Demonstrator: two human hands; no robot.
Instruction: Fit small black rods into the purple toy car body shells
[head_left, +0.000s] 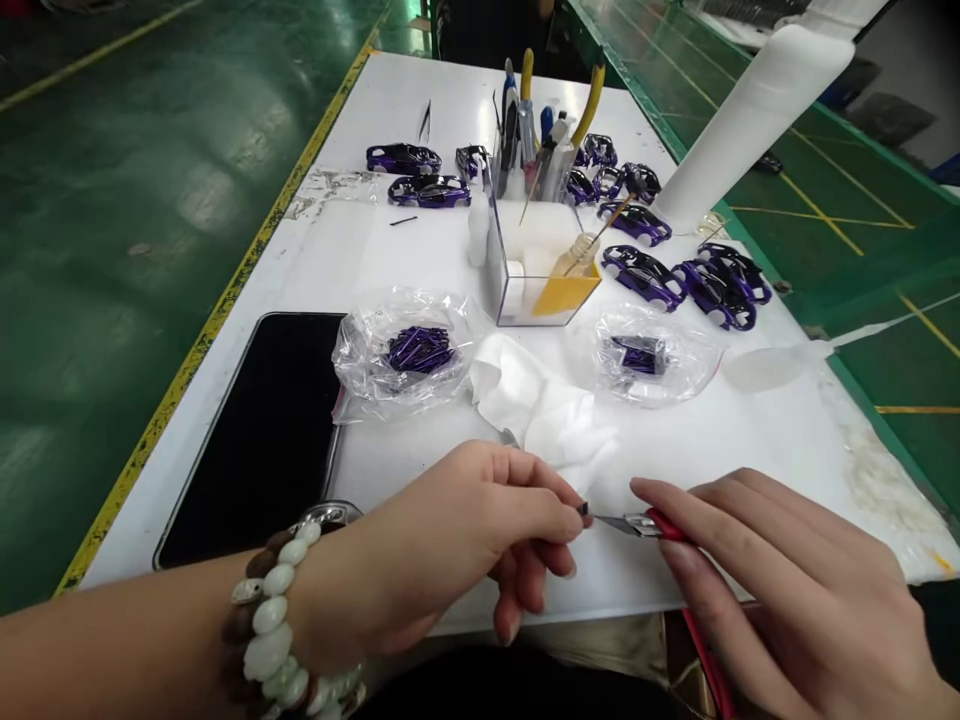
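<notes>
In my left hand, thumb and forefinger pinch a tiny dark part, mostly hidden by the fingertips. My right hand is closed around a red utility knife, its blade pointing left, close to the dark part. Just beyond the hands lies crumpled white tissue. A clear plastic bag with small purple-black strips is at the left of the tissue; a second such bag is at its right.
A dark tablet-like slab lies on the left. Behind the bags stands a clear organizer box with pliers, pens and a tilted bottle. Purple toy car bodies sit around it. A white cylinder rises at the right.
</notes>
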